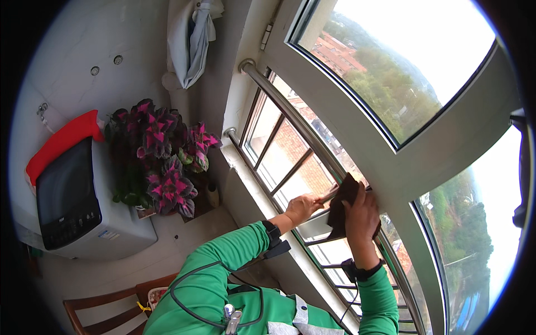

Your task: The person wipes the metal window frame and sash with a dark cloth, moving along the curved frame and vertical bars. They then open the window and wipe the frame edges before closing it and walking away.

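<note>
My right hand point(363, 220) presses a dark brown cloth point(341, 207) against the upper metal rail point(301, 127) that slants across the window opening. Its fingers bend over the cloth, which covers part of the rail. Just left of it, my left hand point(302, 210) is closed, thumb and fingers around a thin, light-coloured bar-like piece point(325, 197) whose far end goes behind the cloth. I cannot tell what this piece belongs to. A lower rail point(254, 166) runs beside my left wrist. Both my wrists wear black bands, over green sleeves.
A white window frame point(410, 162) with glass panes stands to the right. Outside are dark window bars point(283, 170), brick buildings and trees. Left are pink-and-purple potted plants point(173, 187) and a washing machine point(70, 190) with a red cloth point(67, 137). A wooden chair point(106, 298) stands lower left.
</note>
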`<action>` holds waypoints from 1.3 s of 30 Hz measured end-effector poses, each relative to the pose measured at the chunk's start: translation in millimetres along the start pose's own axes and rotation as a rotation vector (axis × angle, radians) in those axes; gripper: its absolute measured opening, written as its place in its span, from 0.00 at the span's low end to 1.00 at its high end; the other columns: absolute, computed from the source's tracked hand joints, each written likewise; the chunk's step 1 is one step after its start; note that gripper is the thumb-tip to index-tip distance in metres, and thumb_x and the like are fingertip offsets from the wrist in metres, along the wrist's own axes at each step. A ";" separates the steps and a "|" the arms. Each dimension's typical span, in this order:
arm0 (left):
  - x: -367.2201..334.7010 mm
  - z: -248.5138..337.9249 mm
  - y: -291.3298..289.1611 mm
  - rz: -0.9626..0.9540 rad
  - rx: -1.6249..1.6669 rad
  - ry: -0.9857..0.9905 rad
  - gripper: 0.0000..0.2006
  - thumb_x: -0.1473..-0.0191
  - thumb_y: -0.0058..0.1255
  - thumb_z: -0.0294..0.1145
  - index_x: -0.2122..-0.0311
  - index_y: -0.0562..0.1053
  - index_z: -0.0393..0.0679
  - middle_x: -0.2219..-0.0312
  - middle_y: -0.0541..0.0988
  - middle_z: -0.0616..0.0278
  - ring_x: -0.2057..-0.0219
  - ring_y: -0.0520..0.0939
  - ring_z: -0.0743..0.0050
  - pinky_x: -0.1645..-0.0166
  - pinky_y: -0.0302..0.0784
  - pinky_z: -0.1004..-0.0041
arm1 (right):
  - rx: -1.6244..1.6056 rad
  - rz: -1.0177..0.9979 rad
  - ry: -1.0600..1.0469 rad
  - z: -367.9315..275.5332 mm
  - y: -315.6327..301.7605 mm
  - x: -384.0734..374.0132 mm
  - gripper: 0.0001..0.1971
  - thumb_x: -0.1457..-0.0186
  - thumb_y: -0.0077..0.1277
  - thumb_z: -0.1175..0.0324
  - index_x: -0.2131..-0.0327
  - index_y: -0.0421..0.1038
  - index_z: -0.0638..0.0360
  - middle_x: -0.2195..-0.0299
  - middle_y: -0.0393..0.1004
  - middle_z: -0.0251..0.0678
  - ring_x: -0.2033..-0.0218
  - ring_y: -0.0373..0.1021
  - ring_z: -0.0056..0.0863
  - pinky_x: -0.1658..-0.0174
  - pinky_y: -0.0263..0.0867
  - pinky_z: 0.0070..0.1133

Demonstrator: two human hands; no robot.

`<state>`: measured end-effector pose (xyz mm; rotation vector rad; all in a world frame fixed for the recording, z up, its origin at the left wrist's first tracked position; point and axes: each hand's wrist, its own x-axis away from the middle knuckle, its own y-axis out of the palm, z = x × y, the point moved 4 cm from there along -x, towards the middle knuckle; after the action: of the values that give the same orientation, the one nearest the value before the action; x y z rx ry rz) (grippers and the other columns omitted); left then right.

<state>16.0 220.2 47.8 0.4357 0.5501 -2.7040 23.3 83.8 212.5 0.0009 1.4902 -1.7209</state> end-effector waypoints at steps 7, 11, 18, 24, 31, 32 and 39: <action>-11.3 -26.0 -78.3 0.093 -0.211 0.117 0.13 0.39 0.54 0.43 0.53 0.78 0.51 0.54 0.77 0.56 0.60 0.83 0.52 0.59 0.82 0.60 | -0.034 0.029 -0.077 -115.8 37.8 -127.3 0.35 0.50 0.64 0.52 0.44 0.64 0.63 0.61 0.74 0.44 0.63 0.75 0.40 0.63 0.74 0.30; -36.6 -52.3 -108.4 0.171 -0.135 0.111 0.09 0.42 0.58 0.36 0.59 0.77 0.45 0.58 0.74 0.54 0.60 0.81 0.51 0.60 0.82 0.60 | -0.060 0.024 -0.081 -160.2 52.5 -177.3 0.32 0.48 0.62 0.51 0.47 0.66 0.63 0.61 0.75 0.44 0.63 0.76 0.41 0.63 0.75 0.31; -61.1 -91.5 -76.6 0.014 0.008 0.194 0.11 0.42 0.55 0.30 0.55 0.73 0.40 0.60 0.78 0.49 0.55 0.80 0.46 0.51 0.78 0.61 | -0.099 0.014 -0.134 -228.1 70.5 -250.4 0.30 0.48 0.63 0.50 0.51 0.66 0.63 0.64 0.75 0.45 0.65 0.77 0.40 0.65 0.76 0.30; -69.1 -99.3 -60.1 -0.374 -0.346 -0.046 0.16 0.40 0.54 0.49 0.58 0.79 0.48 0.64 0.81 0.58 0.58 0.82 0.56 0.54 0.80 0.65 | -0.154 0.074 -0.198 -289.1 81.7 -314.2 0.28 0.48 0.63 0.51 0.54 0.65 0.62 0.65 0.75 0.47 0.67 0.78 0.41 0.68 0.77 0.31; -63.7 -75.1 -95.9 0.001 -0.034 0.106 0.10 0.45 0.61 0.35 0.58 0.77 0.51 0.59 0.77 0.64 0.53 0.79 0.62 0.51 0.80 0.67 | -0.229 0.038 -0.192 -336.2 100.6 -368.7 0.30 0.43 0.58 0.47 0.52 0.61 0.63 0.65 0.77 0.51 0.68 0.79 0.48 0.69 0.76 0.35; -63.3 -73.1 -96.3 -0.017 -0.009 0.097 0.10 0.45 0.61 0.35 0.58 0.77 0.51 0.59 0.77 0.64 0.53 0.79 0.62 0.51 0.80 0.67 | -0.221 0.002 -0.170 -334.1 103.5 -369.2 0.30 0.42 0.57 0.47 0.52 0.60 0.63 0.66 0.77 0.51 0.67 0.78 0.50 0.68 0.76 0.37; -60.4 -68.0 -107.7 -0.064 -0.006 0.074 0.08 0.44 0.60 0.36 0.60 0.79 0.50 0.62 0.79 0.62 0.56 0.81 0.61 0.53 0.81 0.66 | -0.270 -0.094 -0.223 -298.7 86.2 -334.3 0.32 0.45 0.61 0.54 0.44 0.58 0.57 0.59 0.75 0.54 0.67 0.78 0.52 0.67 0.75 0.40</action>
<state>43.3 358.5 44.0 0.5270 0.6018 -2.7551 140.9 524.8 221.3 -0.3960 1.5608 -1.5233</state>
